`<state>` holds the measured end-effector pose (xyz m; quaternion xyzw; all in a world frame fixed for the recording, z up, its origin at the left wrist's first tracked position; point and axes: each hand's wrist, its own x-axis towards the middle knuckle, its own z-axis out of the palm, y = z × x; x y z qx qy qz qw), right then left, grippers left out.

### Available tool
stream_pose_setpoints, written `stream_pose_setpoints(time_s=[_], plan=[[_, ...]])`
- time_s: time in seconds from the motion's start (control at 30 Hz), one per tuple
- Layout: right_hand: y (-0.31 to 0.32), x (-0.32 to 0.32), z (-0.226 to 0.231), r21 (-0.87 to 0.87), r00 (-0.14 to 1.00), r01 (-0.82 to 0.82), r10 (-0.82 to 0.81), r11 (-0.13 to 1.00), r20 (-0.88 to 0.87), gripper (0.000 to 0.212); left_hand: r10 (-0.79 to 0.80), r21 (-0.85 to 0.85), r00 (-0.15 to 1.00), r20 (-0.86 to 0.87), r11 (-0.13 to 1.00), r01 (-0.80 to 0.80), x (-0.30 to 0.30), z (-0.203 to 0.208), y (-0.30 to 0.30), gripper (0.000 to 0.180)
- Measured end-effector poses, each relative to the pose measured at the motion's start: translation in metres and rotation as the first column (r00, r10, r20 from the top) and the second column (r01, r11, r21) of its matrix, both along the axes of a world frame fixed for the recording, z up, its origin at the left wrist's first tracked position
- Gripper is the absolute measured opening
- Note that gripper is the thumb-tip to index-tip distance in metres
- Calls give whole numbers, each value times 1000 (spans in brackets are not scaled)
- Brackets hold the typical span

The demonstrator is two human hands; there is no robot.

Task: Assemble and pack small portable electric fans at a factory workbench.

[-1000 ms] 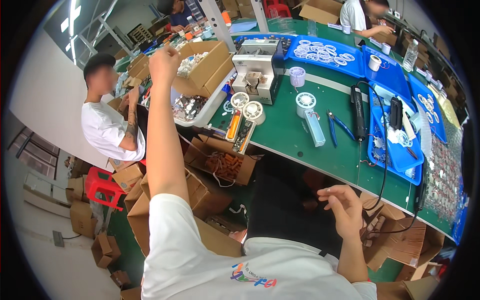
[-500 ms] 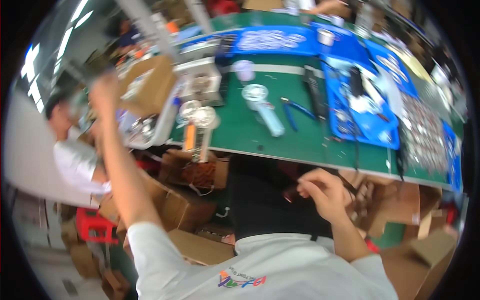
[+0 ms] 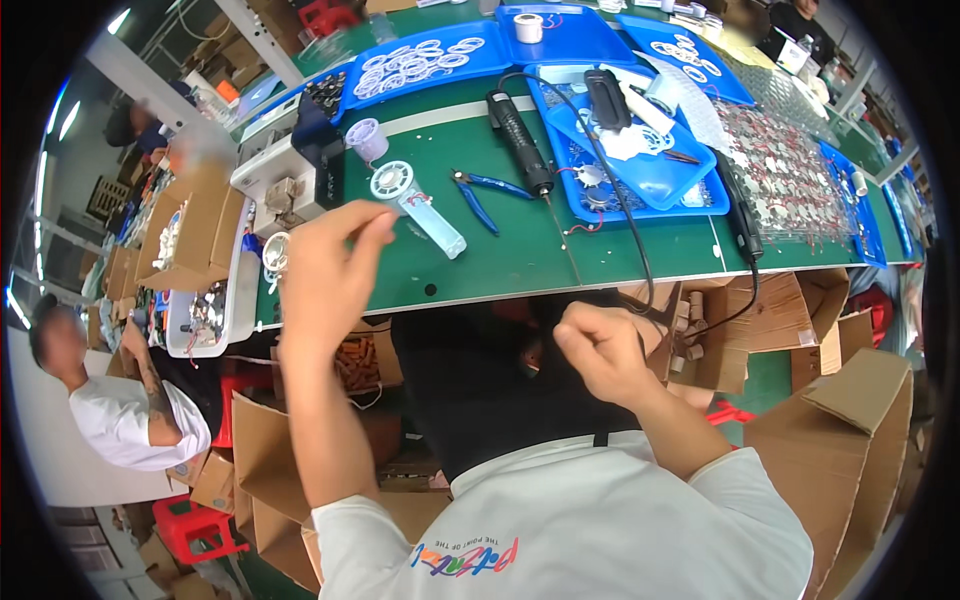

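Observation:
My left hand (image 3: pixel 335 270) is over the table's front edge, thumb and forefinger bent together; its palm side is hidden, and I cannot make out anything in it. Just beyond its fingertips lies a small handheld fan (image 3: pixel 430 220) with a white round head and pale blue handle. Partly behind the hand is a white round fan part (image 3: pixel 275 255). My right hand (image 3: pixel 607 352) hovers over my lap, its fingers curled closed; whatever they hold, if anything, is hidden. Blue-handled cutters (image 3: pixel 487 195) and a black electric screwdriver (image 3: pixel 520 145) lie on the green table (image 3: pixel 510 262).
Blue trays hold white rings (image 3: pixel 420 68) and wired parts (image 3: pixel 600 190). A second black screwdriver (image 3: pixel 740 215) trails a cable over the edge. Many wired discs (image 3: pixel 785 165) lie at right. Open cardboard boxes (image 3: pixel 830 430) flank me. A seated person (image 3: pixel 135 400) is at left.
My left hand has come from far left, near the bin, back to the table's front edge. My right hand stays over my lap, fingers more curled. The view has shifted.

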<state>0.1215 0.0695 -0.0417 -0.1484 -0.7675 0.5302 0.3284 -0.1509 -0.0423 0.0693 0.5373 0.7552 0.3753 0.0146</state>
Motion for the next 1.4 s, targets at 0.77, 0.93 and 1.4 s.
stream_pose_setpoints(time_s=[0.77,0.93,1.4], plan=[[16,-48,50,40,962,240,-232,970,-146,60,75,255,997,32,964,-80,35,-42,51,7],[46,-53,68,252,990,130,-141,959,28,32,-48,345,981,188,938,-20,73,-56,46,6],[85,-80,70,171,974,-209,190,963,122,26,-361,421,316,877,896,-143,45,-94,4,16]])
